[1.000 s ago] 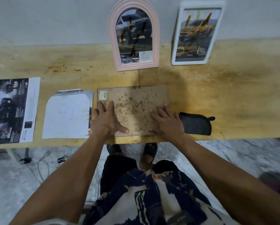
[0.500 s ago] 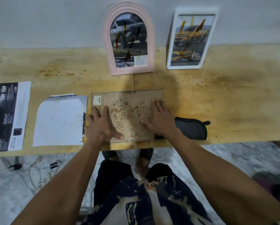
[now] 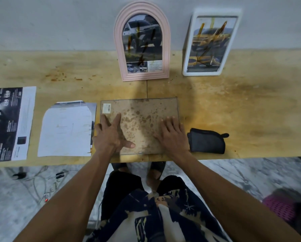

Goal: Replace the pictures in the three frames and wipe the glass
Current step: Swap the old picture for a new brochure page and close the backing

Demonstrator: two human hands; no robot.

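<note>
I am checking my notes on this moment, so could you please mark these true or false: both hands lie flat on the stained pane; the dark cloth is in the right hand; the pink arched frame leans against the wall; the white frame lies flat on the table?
1. Both hands lie flat on the stained pane. True: left hand and right hand rest on it, fingers straight.
2. The dark cloth is in the right hand. False: it lies on the table, beside that hand.
3. The pink arched frame leans against the wall. True.
4. The white frame lies flat. False: it stands against the wall.
</note>
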